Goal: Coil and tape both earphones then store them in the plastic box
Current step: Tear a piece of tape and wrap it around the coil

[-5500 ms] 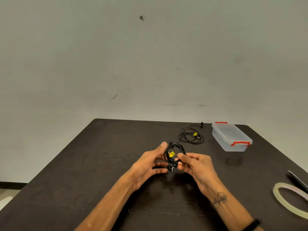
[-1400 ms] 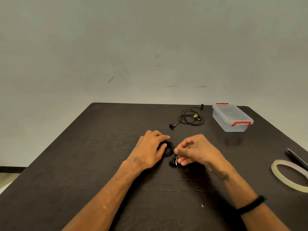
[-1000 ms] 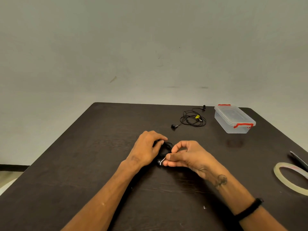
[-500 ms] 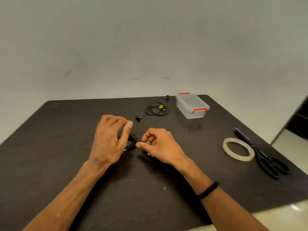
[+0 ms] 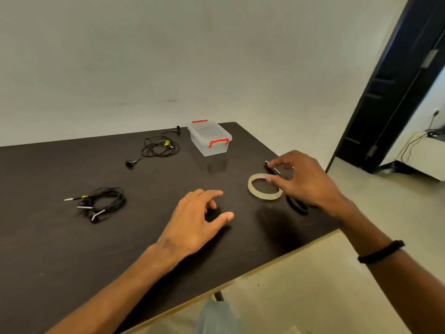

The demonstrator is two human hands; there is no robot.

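Note:
A coiled black earphone (image 5: pixel 103 203) lies on the dark table at the left, its plug and earbuds sticking out. A second black earphone (image 5: pixel 159 148) lies loosely tangled farther back. The clear plastic box (image 5: pixel 210 140) with red clips stands shut beside it. A roll of clear tape (image 5: pixel 264 186) lies flat at the right. My right hand (image 5: pixel 304 179) hovers over the roll, fingers spread, thumb tip at its rim. My left hand (image 5: pixel 197 220) is open above the table, left of the roll, holding nothing.
Black scissors (image 5: pixel 292 201) lie under my right hand, mostly hidden. The table's (image 5: pixel 60 249) near right edge runs diagonally close to both forearms. A dark door frame (image 5: pixel 395 92) stands at the right, with pale floor below.
Both hands let go of the coiled earphone, which now lies on the table at the left. My view swung right, and my right hand reached over to the tape roll.

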